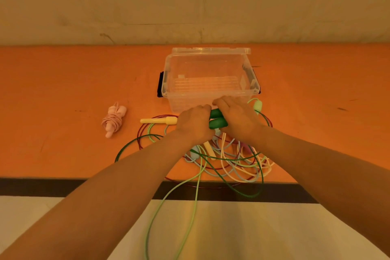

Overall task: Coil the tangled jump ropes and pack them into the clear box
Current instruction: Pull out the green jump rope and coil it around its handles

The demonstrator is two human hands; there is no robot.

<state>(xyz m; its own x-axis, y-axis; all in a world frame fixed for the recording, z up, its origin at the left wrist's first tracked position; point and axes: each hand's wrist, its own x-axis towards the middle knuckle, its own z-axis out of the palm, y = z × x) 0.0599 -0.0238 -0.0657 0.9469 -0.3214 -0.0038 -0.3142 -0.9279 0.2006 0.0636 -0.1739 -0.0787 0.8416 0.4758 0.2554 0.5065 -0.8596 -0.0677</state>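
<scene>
Both bare forearms reached in from the near edge and met just in front of the clear box, where the left hand and the right hand were curled around a pair of dark green handles lying side by side between them. Each hand grasped the handles from its own side, fingers wrapped over the top. Beneath and nearer than the hands, the tangled jump ropes lay in a loose heap on the orange table: dark green, light green, cream, pale blue and dark red cords crossing one another, with light green loops hanging off the near table edge toward the camera. A yellow handle lay on the table just left of the left hand, and a pale green handle showed just right of the right hand, beside the box's near right corner. The box stood open, its lid tipped up at the far side and black latches at its left and right ends; no rope was in it. Well to the left, apart from the tangle, a pink jump rope sat already coiled around its handles.
</scene>
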